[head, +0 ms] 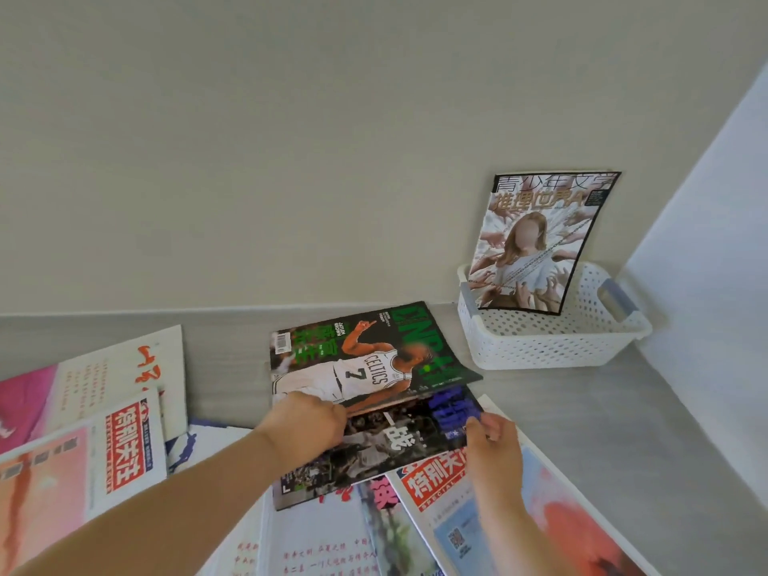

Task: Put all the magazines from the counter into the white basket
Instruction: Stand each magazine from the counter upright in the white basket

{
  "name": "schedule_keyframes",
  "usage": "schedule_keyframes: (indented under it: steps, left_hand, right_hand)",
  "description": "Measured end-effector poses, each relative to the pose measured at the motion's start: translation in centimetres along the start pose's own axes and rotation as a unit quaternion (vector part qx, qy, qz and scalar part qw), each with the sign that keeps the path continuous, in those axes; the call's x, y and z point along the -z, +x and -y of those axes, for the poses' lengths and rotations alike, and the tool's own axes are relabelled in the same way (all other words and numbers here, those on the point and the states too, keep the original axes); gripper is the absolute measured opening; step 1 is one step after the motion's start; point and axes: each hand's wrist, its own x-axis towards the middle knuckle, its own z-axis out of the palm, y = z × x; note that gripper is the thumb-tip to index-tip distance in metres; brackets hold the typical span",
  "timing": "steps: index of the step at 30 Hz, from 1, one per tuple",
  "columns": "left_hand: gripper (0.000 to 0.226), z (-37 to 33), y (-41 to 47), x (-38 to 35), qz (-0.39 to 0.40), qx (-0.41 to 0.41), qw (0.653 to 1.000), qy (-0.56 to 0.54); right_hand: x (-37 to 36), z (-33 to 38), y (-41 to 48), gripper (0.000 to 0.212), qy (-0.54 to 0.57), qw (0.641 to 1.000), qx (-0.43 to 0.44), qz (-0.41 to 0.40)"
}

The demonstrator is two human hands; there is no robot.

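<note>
A white perforated basket (544, 347) stands at the back right of the grey counter, with one magazine (536, 243) upright in it against the wall. A green basketball magazine (357, 355) lies on a dark magazine (395, 446) in the middle. My left hand (303, 426) pinches the near edge of the green magazine, lifting it slightly. My right hand (494, 446) grips the right edge of the dark magazine. More magazines lie under and around these.
Several red-and-white and pink magazines (83, 434) are spread at the left, and another red-titled magazine (498, 513) lies at the lower right. A wall runs behind the counter (602, 409), and a pale side panel (706, 284) closes it off on the right.
</note>
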Motion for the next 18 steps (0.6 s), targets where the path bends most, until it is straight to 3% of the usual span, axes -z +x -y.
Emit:
schedule_keyframes:
  steps: [5,7,10,12,15,18]
  left_hand:
    - [0.017,-5.3,-1.5,1.7,-0.092,-0.025,0.994,-0.060]
    - [0.037,-6.8,-2.9,2.4,-0.138,-0.035,0.988,-0.064]
    - [0.040,-7.8,-3.3,1.8,-0.156,-0.009,0.973,-0.168]
    - [0.029,-6.9,-3.4,1.9,-0.173,0.068,0.936,-0.299]
    - [0.036,-4.6,-3.0,1.3,-0.164,0.199,0.863,-0.434]
    - [0.047,-2.4,-2.4,2.2,-0.168,0.292,0.709,-0.620]
  right_hand:
    - [-0.2,1.0,-0.1,0.019,0.108,0.970,-0.146,0.161]
    - [-0.3,0.9,-0.2,0.016,0.122,0.966,-0.162,0.157]
    - [0.0,0.8,-0.5,0.016,0.151,0.963,-0.176,0.135]
    - [0.4,1.2,-0.8,0.019,0.153,0.965,-0.162,0.137]
    - [1.2,2.0,-1.4,0.024,0.142,0.971,-0.116,0.152]
    - [2.4,3.0,-2.2,0.028,0.114,0.973,-0.052,0.193]
